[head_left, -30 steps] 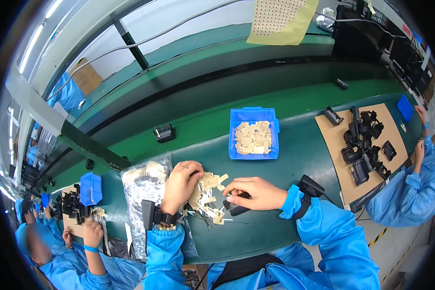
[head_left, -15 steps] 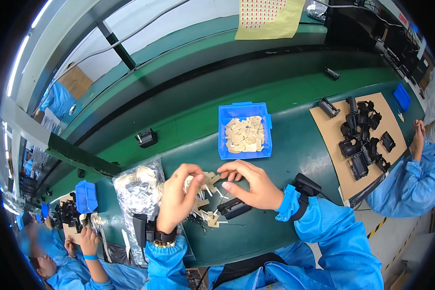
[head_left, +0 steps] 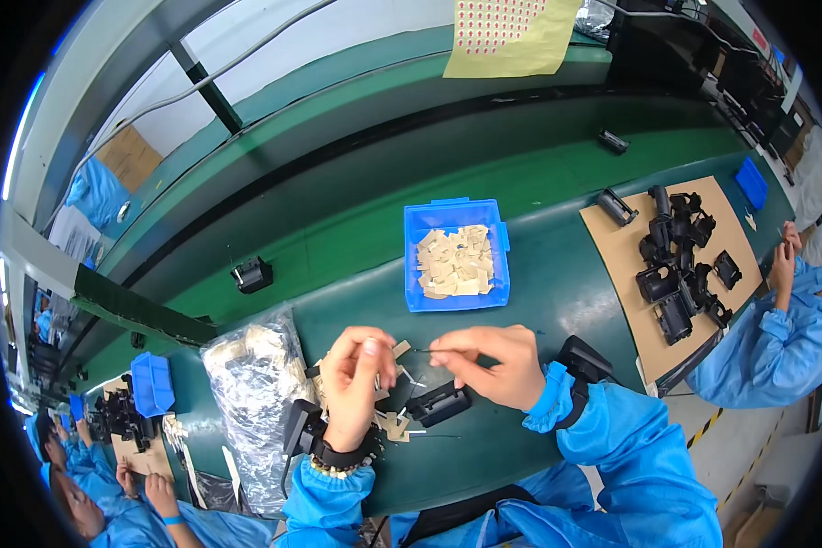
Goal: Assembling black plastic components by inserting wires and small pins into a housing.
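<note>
My right hand (head_left: 498,361) pinches a thin dark wire (head_left: 421,350) between thumb and fingertips, above the bench. Facing it, my left hand (head_left: 352,374) is closed with thumb against curled fingers; whatever they hold is hidden. A small tan tab (head_left: 402,349) shows just beside the left fingertips; I cannot tell whether it is held or lies below. Under the hands is a loose pile of tan tabs with white sticks and dark wires (head_left: 395,426), partly covered by my left hand. A black plastic housing (head_left: 439,404) lies right of the pile.
Beyond my hands stands a blue bin (head_left: 457,304) of tan pieces. A clear plastic bag (head_left: 251,402) lies left. Black housings cover a cardboard sheet (head_left: 626,301) at right, near a co-worker's hands (head_left: 784,256). Another black housing (head_left: 252,274) sits on the green strip behind.
My right hand has closed from spread fingers into a pinch on a thin wire. My left hand has turned and moved slightly right and down. The view has shifted a little.
</note>
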`<state>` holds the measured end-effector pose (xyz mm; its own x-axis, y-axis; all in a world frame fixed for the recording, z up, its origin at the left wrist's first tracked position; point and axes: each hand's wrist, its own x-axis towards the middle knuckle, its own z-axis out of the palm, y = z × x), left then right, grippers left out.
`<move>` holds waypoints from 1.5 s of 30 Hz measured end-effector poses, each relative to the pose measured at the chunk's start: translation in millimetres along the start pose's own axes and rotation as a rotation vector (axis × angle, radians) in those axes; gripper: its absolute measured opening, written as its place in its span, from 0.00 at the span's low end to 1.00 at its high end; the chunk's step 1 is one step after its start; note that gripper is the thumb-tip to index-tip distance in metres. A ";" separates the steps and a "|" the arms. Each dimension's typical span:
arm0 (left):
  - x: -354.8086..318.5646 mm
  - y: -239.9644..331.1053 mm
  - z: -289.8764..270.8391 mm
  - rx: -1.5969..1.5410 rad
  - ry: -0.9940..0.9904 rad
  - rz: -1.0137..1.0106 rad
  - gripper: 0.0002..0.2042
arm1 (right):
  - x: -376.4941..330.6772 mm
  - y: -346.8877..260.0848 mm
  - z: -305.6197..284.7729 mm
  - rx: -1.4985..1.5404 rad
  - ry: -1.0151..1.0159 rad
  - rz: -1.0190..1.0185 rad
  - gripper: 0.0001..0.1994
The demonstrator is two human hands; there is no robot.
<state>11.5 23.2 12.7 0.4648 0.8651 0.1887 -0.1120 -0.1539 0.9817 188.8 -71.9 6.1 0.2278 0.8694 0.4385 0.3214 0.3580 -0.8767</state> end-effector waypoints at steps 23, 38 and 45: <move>-7.7 -7.0 3.9 0.298 -0.038 0.447 0.08 | 8.7 -0.8 -5.3 0.879 -0.399 0.571 0.13; -2.2 -9.7 -3.3 0.241 -0.262 0.392 0.06 | 5.3 -2.0 -3.1 0.769 -0.322 0.560 0.11; -3.2 -10.9 -1.8 0.302 -0.197 0.379 0.07 | 0.7 -2.2 2.1 0.608 -0.184 0.391 0.08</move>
<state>9.5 23.0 1.3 0.6004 0.6203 0.5048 -0.0600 -0.5945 0.8019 186.2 -71.4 7.8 0.0469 0.9958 0.0790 -0.3292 0.0900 -0.9400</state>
